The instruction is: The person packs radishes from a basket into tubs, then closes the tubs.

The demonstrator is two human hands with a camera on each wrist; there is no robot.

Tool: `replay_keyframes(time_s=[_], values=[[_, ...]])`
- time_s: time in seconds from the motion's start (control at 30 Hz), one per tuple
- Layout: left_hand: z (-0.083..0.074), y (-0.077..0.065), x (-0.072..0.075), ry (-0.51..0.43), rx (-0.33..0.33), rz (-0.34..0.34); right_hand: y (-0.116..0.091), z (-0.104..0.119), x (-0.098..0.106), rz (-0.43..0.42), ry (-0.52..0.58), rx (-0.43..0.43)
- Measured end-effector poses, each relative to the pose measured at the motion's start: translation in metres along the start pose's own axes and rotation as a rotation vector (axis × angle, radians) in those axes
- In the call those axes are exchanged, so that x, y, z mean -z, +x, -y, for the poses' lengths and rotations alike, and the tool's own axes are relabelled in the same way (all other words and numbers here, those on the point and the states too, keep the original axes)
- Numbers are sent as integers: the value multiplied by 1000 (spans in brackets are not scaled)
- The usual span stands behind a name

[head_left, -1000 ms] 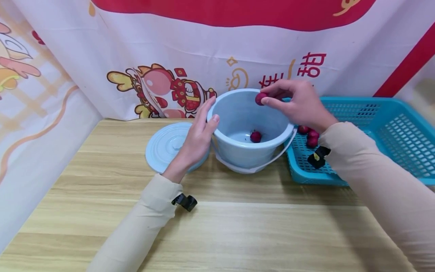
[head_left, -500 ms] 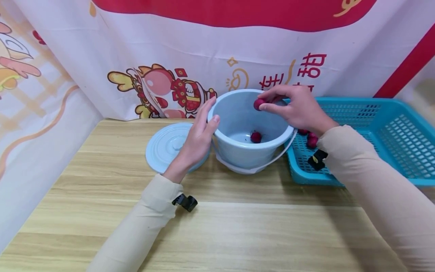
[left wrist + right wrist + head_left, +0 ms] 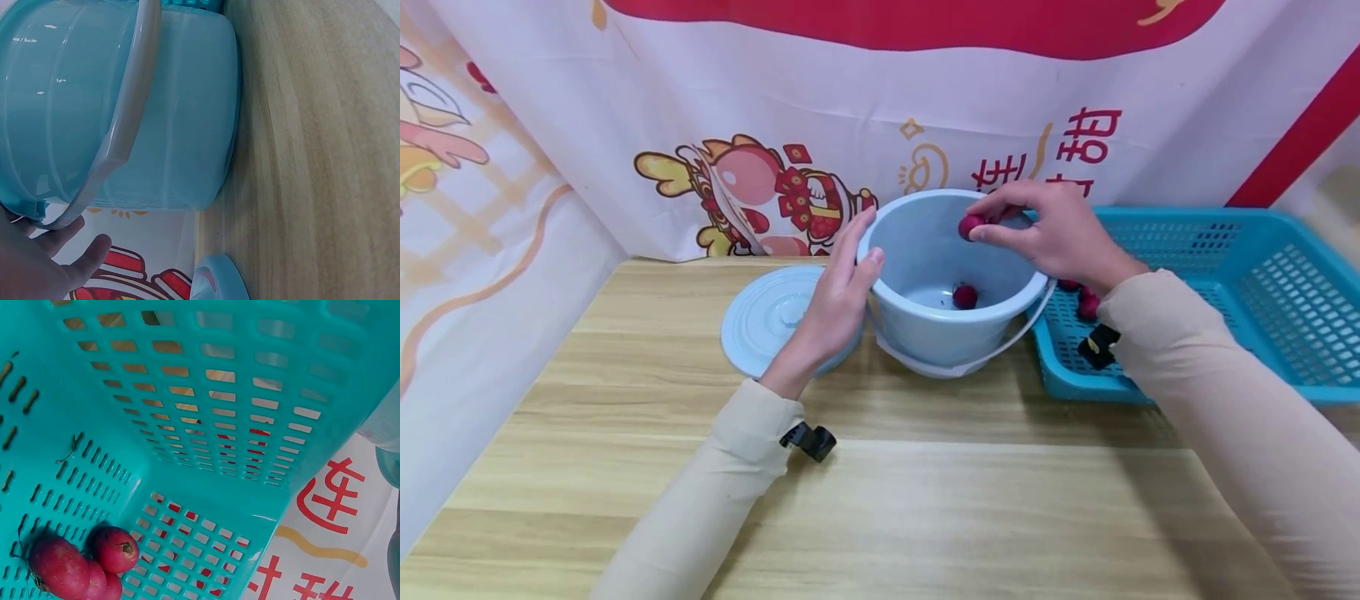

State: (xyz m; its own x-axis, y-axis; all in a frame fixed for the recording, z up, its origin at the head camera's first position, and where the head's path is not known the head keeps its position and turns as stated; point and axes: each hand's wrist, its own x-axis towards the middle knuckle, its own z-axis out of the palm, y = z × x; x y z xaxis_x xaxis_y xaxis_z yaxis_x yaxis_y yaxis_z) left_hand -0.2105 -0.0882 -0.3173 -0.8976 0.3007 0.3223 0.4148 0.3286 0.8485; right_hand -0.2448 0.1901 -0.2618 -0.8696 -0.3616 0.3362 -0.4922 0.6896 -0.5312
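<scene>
My right hand (image 3: 1056, 229) pinches a red radish (image 3: 970, 226) between thumb and fingertips, over the mouth of a light blue bucket (image 3: 936, 333). Inside the bucket, one radish (image 3: 965, 296) lies on the bottom. My left hand (image 3: 835, 304) rests with straight fingers against the bucket's left rim. In the left wrist view its fingers (image 3: 87, 259) lie beside the end of the white carrying handle (image 3: 128, 119). Several more radishes (image 3: 59, 567) sit in a corner of the turquoise basket (image 3: 206, 481), and my right forearm partly covers them in the head view.
A light blue lid (image 3: 760, 321) lies flat on the wooden table (image 3: 880, 517), left of the bucket and partly behind my left hand. The basket (image 3: 1075, 385) stands close to the bucket's right side. A printed cloth (image 3: 760, 75) hangs behind everything.
My right hand has come slightly lower and to the left with the pinched radish, over the bucket. The left hand keeps its place on the rim.
</scene>
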Motion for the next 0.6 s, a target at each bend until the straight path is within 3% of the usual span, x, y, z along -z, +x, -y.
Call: replay_keyframes(time_s=[0.6], values=[[2,1,0,6,1,-5,-1,1,1,15,-17,16]])
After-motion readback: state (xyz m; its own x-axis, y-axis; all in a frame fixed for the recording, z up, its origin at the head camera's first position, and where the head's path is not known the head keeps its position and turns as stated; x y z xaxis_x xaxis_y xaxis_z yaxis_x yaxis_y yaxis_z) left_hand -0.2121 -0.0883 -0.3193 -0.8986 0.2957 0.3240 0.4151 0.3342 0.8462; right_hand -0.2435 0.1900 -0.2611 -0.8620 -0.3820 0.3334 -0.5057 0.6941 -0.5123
